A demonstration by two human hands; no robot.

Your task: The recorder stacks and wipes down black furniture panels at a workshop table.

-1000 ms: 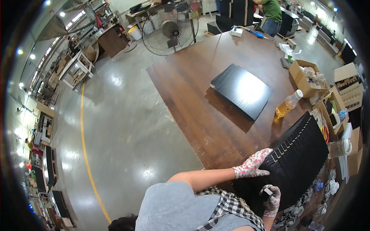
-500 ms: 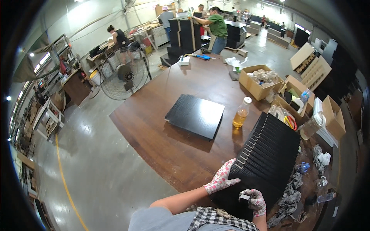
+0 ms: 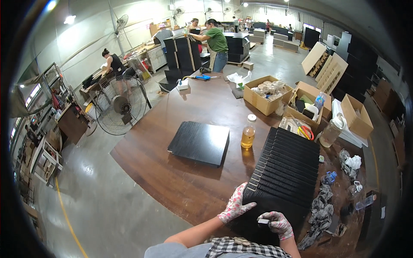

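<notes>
Up close, a gloved right hand [image 3: 277, 224] pinches a small pale-faced block [image 3: 263, 221] over the near end of the fanned black panels [image 3: 287, 160], their row stretching lengthwise away; the left hand [image 3: 235, 206], thumb spread, touches their left edge. Bottle [image 3: 248, 134] and flat stack [image 3: 200, 142] sit left of the row, crumpled wrapping [image 3: 321, 214] right, none obstructing.

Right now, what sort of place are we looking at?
Probably a furniture workshop: black panels lie overlapped on a table, a big fan stands beyond it, and a co-worker in green stands at a tall black unit.
</notes>
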